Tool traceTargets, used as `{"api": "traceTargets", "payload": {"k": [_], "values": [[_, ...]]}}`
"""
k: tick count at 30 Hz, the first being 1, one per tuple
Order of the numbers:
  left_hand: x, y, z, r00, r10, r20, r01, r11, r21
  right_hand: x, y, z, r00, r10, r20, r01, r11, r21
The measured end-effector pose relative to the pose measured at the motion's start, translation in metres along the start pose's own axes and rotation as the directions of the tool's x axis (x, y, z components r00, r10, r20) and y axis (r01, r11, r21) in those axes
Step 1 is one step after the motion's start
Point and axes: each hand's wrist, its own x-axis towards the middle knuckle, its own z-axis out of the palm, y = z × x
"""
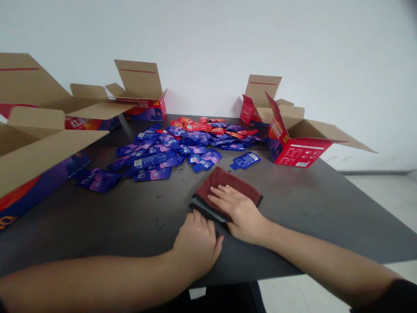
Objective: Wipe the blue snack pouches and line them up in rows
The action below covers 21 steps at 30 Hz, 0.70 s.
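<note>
Right hand [241, 213] lay open, flat on the brown cloth [219, 179]; left hand [197, 241] curled at its near edge, hold unclear!

wall [208, 48]: plain white | skirting [374, 173]: grey strip | floor [387, 191]: pale, smooth | table [325, 200]: dark grey, marked top

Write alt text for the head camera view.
A person's right hand rests on a folded reddish-brown cloth, left hand curled at its near edge, on a dark table. Beyond lie heaped blue and red packets, with open cardboard boxes on both sides.
</note>
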Motion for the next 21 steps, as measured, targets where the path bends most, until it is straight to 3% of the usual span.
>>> {"api": "traceTargets", "payload": {"k": [2, 6, 7, 11, 15, 17, 19, 21], "values": [[-0.0002, -0.0003, 0.0002, 1.000, 0.007, 0.005, -0.007, 1.000, -0.008, 0.0004, 0.0021, -0.0002, 0.999, -0.048, 0.026, 0.047, 0.998, 0.036], [-0.0002, -0.0004, 0.0002, 0.999, -0.032, -0.029, 0.034, 0.997, 0.073, 0.0009, 0.0103, -0.0016, 0.968, 0.224, -0.109, -0.230, 0.972, -0.040], [-0.0001, -0.0003, -0.0003, 0.999, -0.031, -0.018, 0.032, 0.997, 0.074, 0.0003, 0.0098, -0.0014, 0.969, 0.222, -0.108, -0.229, 0.972, -0.055], [0.0007, -0.0001, -0.0028, 0.999, -0.001, 0.050, -0.001, 1.000, 0.027, -0.0013, 0.0026, 0.0011, 1.000, 0.026, -0.012, -0.027, 0.999, -0.024], [0.0008, 0.0001, -0.0022, 1.000, -0.029, 0.011, 0.028, 0.998, 0.059, -0.0009, 0.0054, 0.0017, 0.964, 0.242, -0.115, -0.250, 0.966, -0.070], [0.0005, 0.0000, -0.0013, 1.000, -0.022, 0.019, 0.020, 0.998, 0.056, -0.0016, 0.0062, 0.0014, 0.979, 0.184, -0.084, -0.192, 0.977, -0.090], [0.0005, -0.0003, -0.0006, 0.999, -0.006, 0.037, 0.005, 0.999, 0.037, -0.0022, 0.0060, 0.0007, 0.999, 0.032, -0.008, -0.033, 0.997, -0.067], [0.0008, -0.0005, -0.0002, 0.999, -0.004, 0.036, 0.003, 1.000, 0.031, -0.0018, 0.0069, -0.0004, 1.000, 0.008, 0.008, -0.007, 0.999, -0.043]]}}
